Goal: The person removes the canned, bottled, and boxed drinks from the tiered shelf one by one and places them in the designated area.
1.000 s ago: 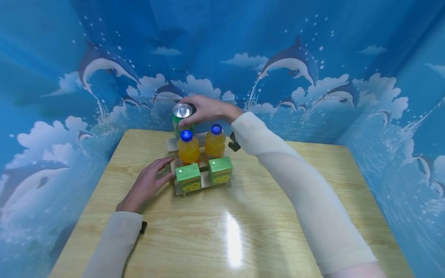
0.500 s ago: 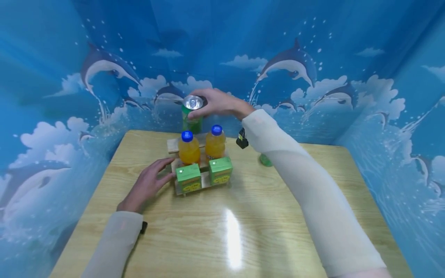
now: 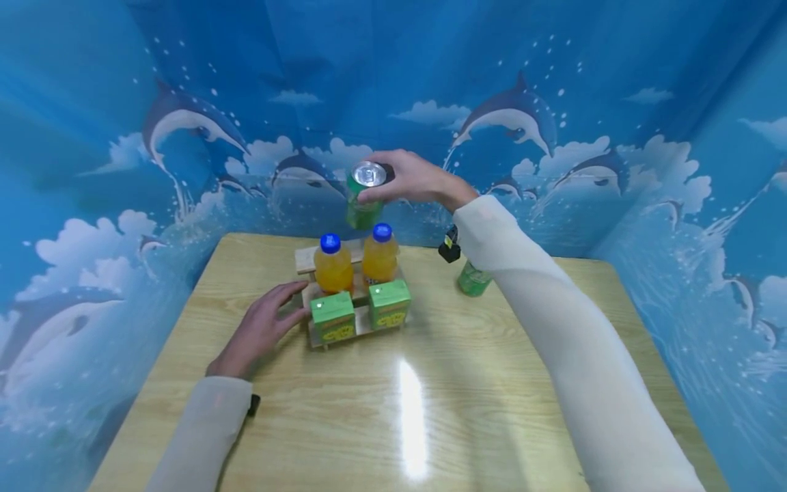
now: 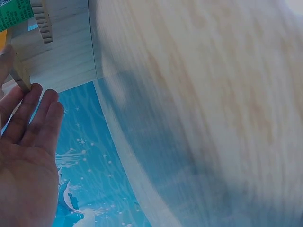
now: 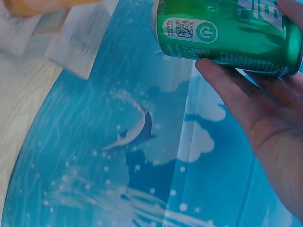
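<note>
My right hand grips a green soda can near its silver top, raised behind the bottles; the right wrist view shows the can with thumb and fingers around it. My left hand rests its fingertips at the left side of a stepped wooden rack. In the left wrist view those fingers lie nearly straight against the rack's wooden end. Two orange-drink bottles, the left bottle and the right bottle, stand on the middle step. Green drink cartons, one left and one right, stand in front.
A second green can stands on the wooden table to the right of the rack, partly behind the right forearm. The rack's back step shows behind the bottles. A blue dolphin-print curtain encloses the table's back and sides.
My right hand has lifted the can off the rack's back step and carried it up and rightward. The second can has come into view from behind the sleeve. My left hand stays put.
</note>
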The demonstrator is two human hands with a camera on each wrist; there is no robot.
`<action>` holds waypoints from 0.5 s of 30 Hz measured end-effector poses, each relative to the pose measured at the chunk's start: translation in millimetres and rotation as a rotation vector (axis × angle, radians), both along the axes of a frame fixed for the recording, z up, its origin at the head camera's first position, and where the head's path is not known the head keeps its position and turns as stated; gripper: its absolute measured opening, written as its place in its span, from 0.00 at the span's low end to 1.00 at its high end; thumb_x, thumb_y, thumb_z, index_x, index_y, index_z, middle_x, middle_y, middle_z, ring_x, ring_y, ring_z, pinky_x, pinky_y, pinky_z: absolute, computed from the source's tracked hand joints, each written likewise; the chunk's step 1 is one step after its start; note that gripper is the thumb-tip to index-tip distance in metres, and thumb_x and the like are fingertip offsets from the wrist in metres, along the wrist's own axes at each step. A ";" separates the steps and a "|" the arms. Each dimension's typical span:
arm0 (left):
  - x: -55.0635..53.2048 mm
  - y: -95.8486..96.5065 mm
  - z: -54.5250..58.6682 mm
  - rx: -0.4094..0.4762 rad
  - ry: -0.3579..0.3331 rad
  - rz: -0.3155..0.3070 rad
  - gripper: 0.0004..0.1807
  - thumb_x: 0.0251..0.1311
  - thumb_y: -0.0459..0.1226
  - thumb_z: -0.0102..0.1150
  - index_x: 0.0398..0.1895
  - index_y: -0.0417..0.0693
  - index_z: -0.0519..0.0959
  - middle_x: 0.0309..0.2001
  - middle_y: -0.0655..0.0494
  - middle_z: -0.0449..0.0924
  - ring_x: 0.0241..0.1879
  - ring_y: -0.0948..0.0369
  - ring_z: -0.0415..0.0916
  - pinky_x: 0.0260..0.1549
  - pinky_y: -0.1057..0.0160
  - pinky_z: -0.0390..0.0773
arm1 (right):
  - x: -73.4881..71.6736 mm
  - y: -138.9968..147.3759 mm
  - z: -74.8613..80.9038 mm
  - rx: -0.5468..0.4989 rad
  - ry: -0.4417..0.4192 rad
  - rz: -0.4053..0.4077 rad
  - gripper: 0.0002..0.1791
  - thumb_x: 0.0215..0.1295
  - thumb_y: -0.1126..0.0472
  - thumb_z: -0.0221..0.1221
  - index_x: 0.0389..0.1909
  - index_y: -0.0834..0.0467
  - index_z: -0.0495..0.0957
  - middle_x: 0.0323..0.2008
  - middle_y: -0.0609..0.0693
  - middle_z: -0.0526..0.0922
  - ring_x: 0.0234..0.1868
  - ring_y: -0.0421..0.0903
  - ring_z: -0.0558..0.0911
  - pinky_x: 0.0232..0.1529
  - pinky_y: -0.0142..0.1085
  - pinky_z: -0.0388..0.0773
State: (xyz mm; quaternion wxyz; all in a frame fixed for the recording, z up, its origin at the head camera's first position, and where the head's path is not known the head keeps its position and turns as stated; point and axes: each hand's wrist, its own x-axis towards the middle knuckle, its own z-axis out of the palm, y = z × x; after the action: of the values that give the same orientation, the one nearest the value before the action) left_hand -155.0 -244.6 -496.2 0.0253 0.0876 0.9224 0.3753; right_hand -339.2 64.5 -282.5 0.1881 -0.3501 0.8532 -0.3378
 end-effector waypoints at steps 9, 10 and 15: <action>0.8 2.3 -0.1 -0.005 0.001 0.008 0.34 0.79 0.48 0.64 0.83 0.52 0.68 0.80 0.42 0.69 0.74 0.37 0.73 0.72 0.30 0.75 | 0.9 25.2 3.5 0.024 -0.009 -0.050 0.38 0.74 0.48 0.70 0.79 0.55 0.69 0.67 0.55 0.80 0.57 0.52 0.84 0.55 0.44 0.89; 0.9 2.5 0.2 -0.007 0.001 0.009 0.34 0.79 0.48 0.64 0.83 0.52 0.68 0.80 0.42 0.69 0.74 0.37 0.73 0.73 0.31 0.75 | 0.8 27.9 3.4 0.023 -0.010 -0.054 0.38 0.74 0.49 0.70 0.79 0.55 0.69 0.67 0.55 0.80 0.58 0.52 0.84 0.55 0.44 0.89; 2.0 2.8 1.7 -0.009 0.001 0.010 0.34 0.79 0.47 0.64 0.83 0.52 0.68 0.81 0.41 0.69 0.74 0.37 0.73 0.73 0.30 0.74 | 1.5 40.4 3.8 0.012 -0.017 -0.072 0.38 0.75 0.50 0.70 0.80 0.55 0.68 0.67 0.57 0.79 0.61 0.53 0.83 0.59 0.46 0.89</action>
State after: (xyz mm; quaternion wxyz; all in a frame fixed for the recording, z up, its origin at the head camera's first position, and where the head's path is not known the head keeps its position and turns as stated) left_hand -152.9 -241.8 -494.5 0.0234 0.0831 0.9246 0.3710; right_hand -337.7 104.9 -278.7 0.1849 -0.3151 0.8657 -0.3423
